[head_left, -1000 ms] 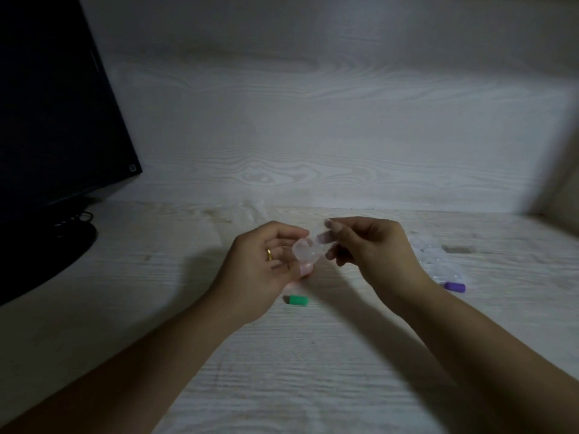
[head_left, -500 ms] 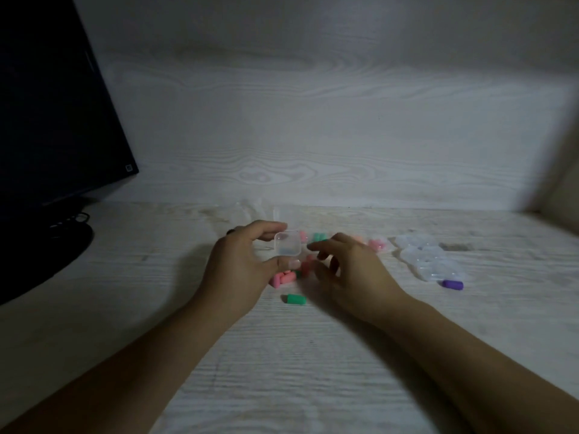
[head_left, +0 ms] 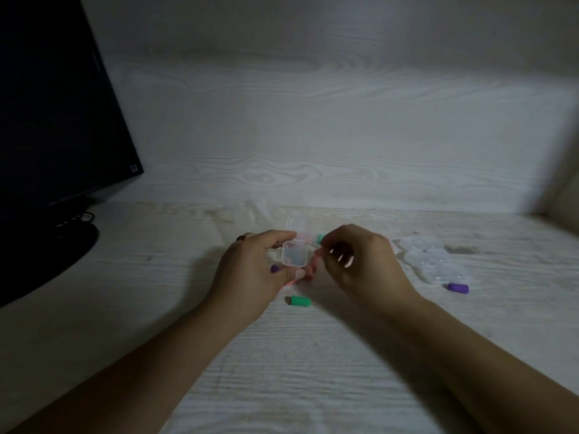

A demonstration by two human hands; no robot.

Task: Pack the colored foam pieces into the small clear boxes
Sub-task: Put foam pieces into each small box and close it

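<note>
My left hand (head_left: 250,270) holds a small clear box (head_left: 294,253) between thumb and fingers, its lid (head_left: 297,223) tipped up behind it. Just right of the box, my right hand (head_left: 360,261) has its fingers curled and appears to pinch a pink foam piece (head_left: 317,252) by the box's edge. More pink pieces (head_left: 308,274) lie under the hands, partly hidden. A green piece (head_left: 298,300) lies on the table in front of my left hand. Another green piece (head_left: 320,238) peeks out behind my right hand. A purple piece (head_left: 275,268) shows by my left palm.
A cluster of small clear boxes (head_left: 432,261) lies to the right, with a purple foam piece (head_left: 458,288) at its near edge. A dark monitor (head_left: 53,120) and its stand (head_left: 62,245) fill the left side. Crumpled clear plastic (head_left: 250,208) lies near the back wall.
Both hands came down from mid-air to the table. The box's lid now stands open. My right hand let go of the box, reached into the foam pieces and now holds one beside the box.
</note>
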